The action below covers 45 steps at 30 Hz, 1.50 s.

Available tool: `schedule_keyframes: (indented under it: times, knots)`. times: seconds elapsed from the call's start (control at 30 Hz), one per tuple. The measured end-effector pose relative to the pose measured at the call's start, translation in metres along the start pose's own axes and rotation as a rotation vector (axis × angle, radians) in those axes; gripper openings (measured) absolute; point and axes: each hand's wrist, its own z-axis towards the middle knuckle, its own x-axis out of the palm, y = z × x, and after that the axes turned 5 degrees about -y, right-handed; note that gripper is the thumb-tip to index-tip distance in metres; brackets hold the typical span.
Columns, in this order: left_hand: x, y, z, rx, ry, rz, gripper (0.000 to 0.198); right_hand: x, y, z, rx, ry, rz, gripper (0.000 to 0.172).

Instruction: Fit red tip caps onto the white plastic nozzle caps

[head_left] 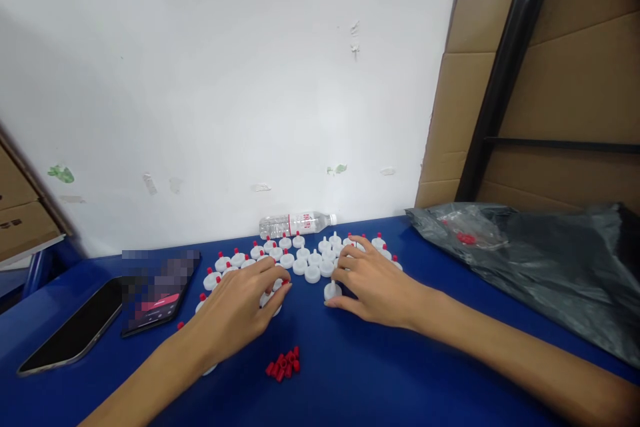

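My left hand (245,297) is closed, thumb and index finger curled together around a small red tip cap (286,283). White nozzle caps sit just under its fingers, partly hidden by them. My right hand (373,282) grips a bare white nozzle cap (331,291) between thumb and fingers, low on the table. Between the hands and behind them stand several more bare white nozzle caps (313,273). On the left, several white caps wear red tips (223,261). A small pile of loose red tip caps (285,364) lies in front of my hands.
The blue table (330,373) meets a white wall. A clear water bottle (297,223) lies along the wall. Two phones, one dark (77,327) and one with a lit screen (163,297), rest at left. A grey plastic bag (530,267) covers the right side, with cardboard (460,100) behind.
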Motion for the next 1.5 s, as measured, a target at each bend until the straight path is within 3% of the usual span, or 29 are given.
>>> schedule_keyframes:
  times: [0.17, 0.4, 0.53, 0.63, 0.77, 0.9, 1.03, 1.23, 1.37, 1.5]
  knots:
    - [0.002, -0.001, 0.000, 0.034, -0.060, 0.044, 0.026, 0.001, 0.002, 0.000, -0.030, -0.010, 0.036, 0.027]
    - [0.011, 0.007, -0.001, 0.030, 0.065, 0.015, 0.021, -0.002, 0.005, 0.000, -0.019, -0.035, 0.118, 0.024]
    - [0.016, 0.011, -0.002, 0.058, 0.071, -0.075, 0.022, -0.003, 0.006, 0.000, -0.038, -0.040, 0.138, 0.024]
    - [0.016, 0.012, -0.003, 0.076, 0.064, -0.019, 0.020, -0.003, 0.007, 0.000, -0.059, -0.048, 0.119, 0.023]
    - [0.014, 0.009, -0.002, 0.135, -0.027, 0.083, 0.017, -0.003, 0.008, 0.001, -0.093, -0.112, 0.075, 0.025]
    - [0.013, 0.000, -0.002, 0.210, -0.147, -0.032, 0.012, -0.003, 0.011, 0.000, -0.105, -0.142, 0.098, 0.025]
    - [0.017, -0.010, -0.006, 0.207, -0.155, -0.217, 0.011, -0.005, 0.014, 0.000, -0.071, -0.148, 0.122, 0.022]
    - [0.022, -0.015, -0.009, 0.192, -0.203, -0.246, 0.010, -0.007, 0.017, -0.002, -0.089, -0.184, 0.117, 0.020]
    - [0.022, -0.016, -0.007, 0.225, -0.260, -0.260, 0.013, -0.005, 0.014, -0.005, -0.139, -0.264, 0.144, 0.025]
    - [0.023, -0.017, -0.007, 0.185, -0.277, -0.211, 0.014, -0.003, 0.012, -0.006, -0.221, -0.431, 0.213, 0.026]
